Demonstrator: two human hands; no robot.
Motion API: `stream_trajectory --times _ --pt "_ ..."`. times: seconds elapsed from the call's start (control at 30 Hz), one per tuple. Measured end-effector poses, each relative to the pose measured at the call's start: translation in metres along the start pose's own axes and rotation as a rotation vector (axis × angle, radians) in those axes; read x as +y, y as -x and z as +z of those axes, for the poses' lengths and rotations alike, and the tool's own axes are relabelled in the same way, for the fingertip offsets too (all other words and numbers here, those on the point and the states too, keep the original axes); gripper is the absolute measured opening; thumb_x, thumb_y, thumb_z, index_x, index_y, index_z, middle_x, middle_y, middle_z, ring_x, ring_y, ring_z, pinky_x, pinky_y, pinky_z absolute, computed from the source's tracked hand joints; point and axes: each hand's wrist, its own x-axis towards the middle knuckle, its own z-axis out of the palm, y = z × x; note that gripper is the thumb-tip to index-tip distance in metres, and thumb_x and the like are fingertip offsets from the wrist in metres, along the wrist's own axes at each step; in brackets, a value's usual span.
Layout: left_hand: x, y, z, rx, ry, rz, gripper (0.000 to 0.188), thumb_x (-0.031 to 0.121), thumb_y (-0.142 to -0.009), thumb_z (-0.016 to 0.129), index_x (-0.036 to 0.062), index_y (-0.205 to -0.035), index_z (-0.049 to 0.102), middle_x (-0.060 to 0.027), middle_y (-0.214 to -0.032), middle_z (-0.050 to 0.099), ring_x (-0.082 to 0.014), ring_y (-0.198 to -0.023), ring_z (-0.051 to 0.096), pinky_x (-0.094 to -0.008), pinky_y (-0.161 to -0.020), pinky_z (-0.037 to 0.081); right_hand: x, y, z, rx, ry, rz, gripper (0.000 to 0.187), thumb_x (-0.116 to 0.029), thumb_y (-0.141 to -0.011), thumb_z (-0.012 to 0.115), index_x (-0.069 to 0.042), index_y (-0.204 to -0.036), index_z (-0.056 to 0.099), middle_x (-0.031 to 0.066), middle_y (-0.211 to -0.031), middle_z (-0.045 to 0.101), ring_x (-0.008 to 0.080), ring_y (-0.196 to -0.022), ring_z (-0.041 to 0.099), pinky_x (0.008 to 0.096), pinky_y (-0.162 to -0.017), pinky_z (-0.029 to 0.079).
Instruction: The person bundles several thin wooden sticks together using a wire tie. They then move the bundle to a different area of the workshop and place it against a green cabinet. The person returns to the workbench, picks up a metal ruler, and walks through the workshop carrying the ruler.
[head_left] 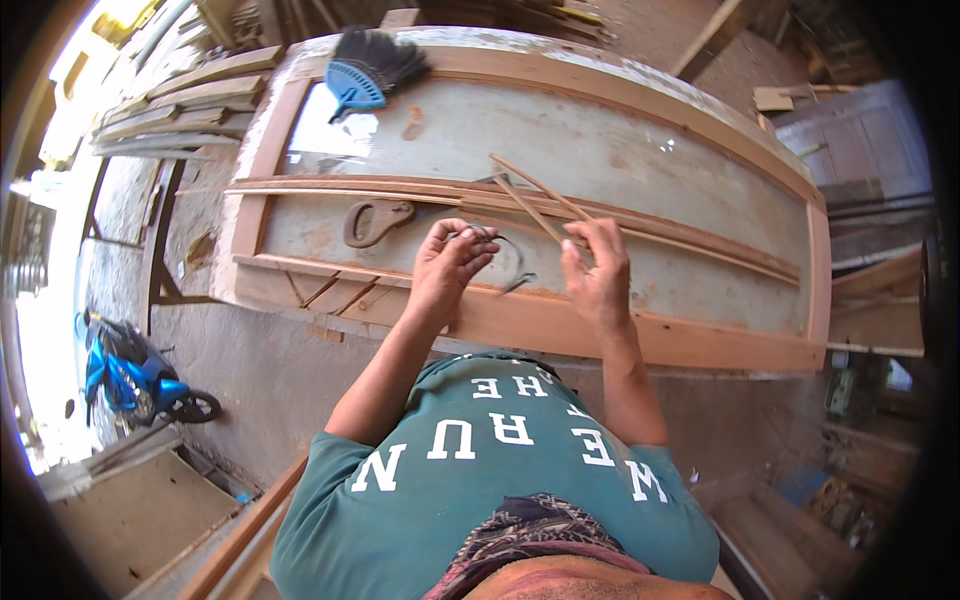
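Blue on my far left: a motorbike [130, 378] parked down on the ground, well apart from where I work, and above it a stack of planks [180, 105] lying beside the bench. Moving in, a blue hand brush with dark bristles [365, 72] lies at the far corner of the wooden door frame [560, 325], which lies flat on the worn tabletop [600, 140]. A curved wooden cut-out [377, 220] sits on the pale panel just to the left of my hands, near a long thin moulding strip [330, 187] that runs across the frame. Now my left hand [445, 268], fingers curled in and pinched together on one end of a thin dark wire [510, 255]; the wire loops out to the right and bends down toward the frame's near rail, hanging between my two hands. On to my right hand [598, 275], fingers closed around two slender wooden sticks [535, 198], which slant up and away to the left from my grip, crossing over the moulding strip. Both hands hover just above the near rail, close to each other but apart. Far right, a grey panelled door [860, 145] leans in the background, and loose timber offcuts [880, 290] sit beyond the frame's end.
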Motion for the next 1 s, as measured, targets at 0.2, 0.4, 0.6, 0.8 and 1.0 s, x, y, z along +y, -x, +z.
stream_trajectory --times 0.2,0.4,0.6,0.8,1.0 --pt "0.004 0.000 0.006 -0.091 0.019 -0.021 0.008 0.012 -0.107 0.060 0.0108 -0.114 0.057 -0.0156 -0.115 0.072 -0.0240 -0.102 0.073 -0.0350 -0.091 0.060 -0.031 -0.004 0.012 -0.136 -0.212 -0.053 0.024 -0.009 -0.089 0.075 -0.002 -0.111 0.070 0.0145 -0.107 0.069 0.0328 -0.103 0.066 0.0435 -0.090 0.053" --pt "0.000 0.003 0.011 -0.162 -0.231 0.113 0.010 0.007 -0.104 0.065 0.0037 -0.112 0.061 -0.0116 -0.110 0.072 -0.0181 -0.100 0.071 -0.0332 -0.091 0.059 -0.040 -0.001 0.033 -0.162 -0.322 -0.026 0.026 -0.013 -0.088 0.079 -0.002 -0.110 0.070 0.0136 -0.108 0.069 0.0313 -0.103 0.066 0.0423 -0.093 0.052" --pt "0.003 0.013 0.012 -0.239 -0.766 0.258 0.012 0.004 -0.102 0.066 0.0016 -0.114 0.066 -0.0041 -0.100 0.070 -0.0113 -0.094 0.065 -0.0303 -0.088 0.055 -0.022 0.008 0.040 -0.123 -0.282 -0.048 0.014 -0.012 -0.092 0.073 -0.002 -0.101 0.067 0.0085 -0.102 0.067 0.0239 -0.099 0.061 0.0359 -0.085 0.050" --pt "0.010 0.020 0.010 -0.279 -0.945 0.128 0.017 0.009 -0.103 0.066 0.0022 -0.117 0.073 -0.0030 -0.100 0.072 -0.0101 -0.092 0.063 -0.0299 -0.087 0.053 0.004 0.016 0.010 -0.426 -0.802 0.623 0.013 -0.015 -0.104 0.064 -0.005 -0.097 0.067 -0.0052 -0.089 0.059 0.0038 -0.080 0.045 0.0229 -0.071 0.039" --pt "0.020 0.012 0.011 -0.371 -1.030 0.106 0.018 0.010 -0.104 0.066 0.0021 -0.118 0.073 -0.0026 -0.100 0.072 -0.0099 -0.092 0.063 -0.0297 -0.087 0.053 0.030 0.026 -0.008 -0.254 -0.875 0.540 0.019 -0.020 -0.103 0.071 -0.006 -0.089 0.070 -0.0088 -0.078 0.056 0.0016 -0.072 0.045 0.0225 -0.062 0.038"
